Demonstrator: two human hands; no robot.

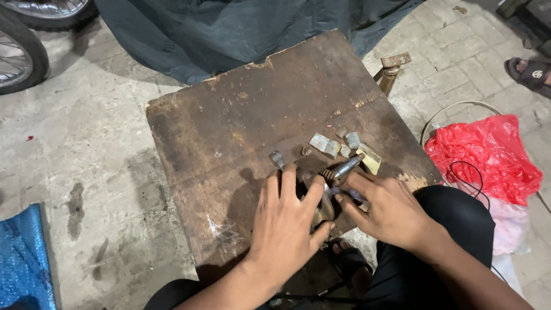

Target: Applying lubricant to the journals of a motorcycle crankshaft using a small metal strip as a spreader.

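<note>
With the left hand [284,221] clamped over a round metal part [325,202] at the near edge of the worn wooden board [229,132] and the right hand [385,209] gripping its geared shaft [343,169], the work appears mid-course, loose metal pieces [338,146] still lying unfitted beside it.
</note>
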